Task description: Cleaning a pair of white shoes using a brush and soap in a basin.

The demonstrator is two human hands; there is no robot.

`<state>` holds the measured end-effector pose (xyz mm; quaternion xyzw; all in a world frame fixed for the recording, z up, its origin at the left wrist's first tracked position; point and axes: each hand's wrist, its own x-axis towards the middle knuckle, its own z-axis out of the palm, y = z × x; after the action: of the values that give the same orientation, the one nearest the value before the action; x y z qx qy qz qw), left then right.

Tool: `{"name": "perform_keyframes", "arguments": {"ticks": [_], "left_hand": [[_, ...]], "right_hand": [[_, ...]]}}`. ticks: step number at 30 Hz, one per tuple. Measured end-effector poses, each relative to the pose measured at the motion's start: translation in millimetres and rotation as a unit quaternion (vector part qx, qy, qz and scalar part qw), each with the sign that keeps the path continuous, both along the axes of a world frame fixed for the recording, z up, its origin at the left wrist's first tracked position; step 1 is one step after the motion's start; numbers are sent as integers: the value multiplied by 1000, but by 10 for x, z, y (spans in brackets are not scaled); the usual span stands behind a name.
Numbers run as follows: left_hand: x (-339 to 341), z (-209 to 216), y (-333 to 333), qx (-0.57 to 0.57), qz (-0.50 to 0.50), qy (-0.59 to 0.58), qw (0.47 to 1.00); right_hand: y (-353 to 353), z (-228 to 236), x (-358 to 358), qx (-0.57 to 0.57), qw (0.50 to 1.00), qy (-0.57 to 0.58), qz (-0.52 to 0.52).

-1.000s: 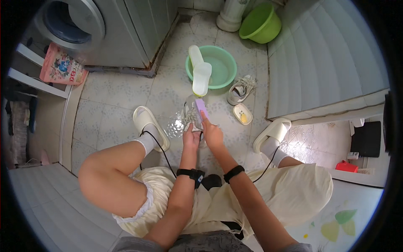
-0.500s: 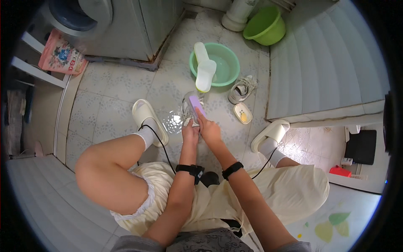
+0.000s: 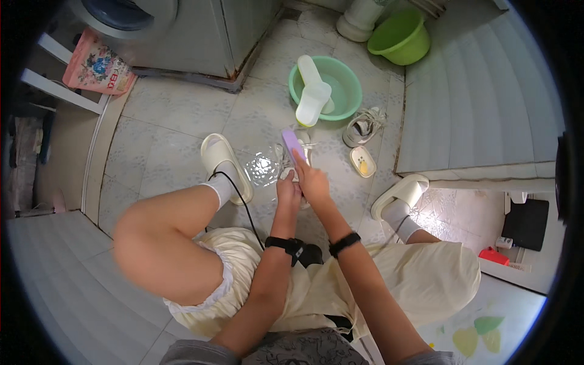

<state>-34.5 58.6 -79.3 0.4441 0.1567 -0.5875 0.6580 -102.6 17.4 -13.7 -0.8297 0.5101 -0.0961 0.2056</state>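
A light-coloured lace-up sneaker (image 3: 306, 146) is low over the wet floor between my feet, partly hidden by the brush. My left hand (image 3: 288, 187) is closed around the near end of the sneaker. A purple-backed scrubbing brush (image 3: 292, 143) lies along the sneaker's upper, its bristles out of sight. My right hand (image 3: 312, 182) grips the brush's near end, with a finger stretched along its back. Both hands are close together. The matching sneaker (image 3: 364, 129) stands farther off to the right, beside a small white soap dish (image 3: 364, 163) with a yellow piece in it.
A mint-green basin (image 3: 345, 91) holds water, with a white long-handled scoop (image 3: 314, 100) across its rim. Behind stands a lime-green basin (image 3: 398, 39). A washing machine (image 3: 188, 36) and a pink bag (image 3: 100, 66) are at far left. Ribbed panels (image 3: 480, 97) border the right.
The brush has shifted across the sneaker, so more of the shoe shows on the brush's right side. The whole view has moved slightly, and both hands keep their grip.
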Motion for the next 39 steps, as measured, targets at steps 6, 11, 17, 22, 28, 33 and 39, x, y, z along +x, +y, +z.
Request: {"name": "perform_keyframes", "arguments": {"ticks": [6,11,17,22,28,33,39], "left_hand": [[216,-307,134,-49,-11,-104,993],[-94,-277,83,-56,-16,-49,997],[145,-216,39,-17,145,73,987],[117,-67,106,-10,71,-19,997],[28,203,33,-30,32,-71,996],[291,82,72,-3,47,-87,995],[129,118,79,-21,-10,-77,997]], "right_hand": [[746,100,-327,42,999,2,18],[64,-176,-210,-2,999,-34,-34],[504,-197,-325,-8,997,-74,20],[726,-49,-339,53,996,-52,-53],[196,-139,-296,13,996,-66,-58],[693,-85,-321,45,997,-57,-17],[343,103,-245,76,993,-54,-66]]}}
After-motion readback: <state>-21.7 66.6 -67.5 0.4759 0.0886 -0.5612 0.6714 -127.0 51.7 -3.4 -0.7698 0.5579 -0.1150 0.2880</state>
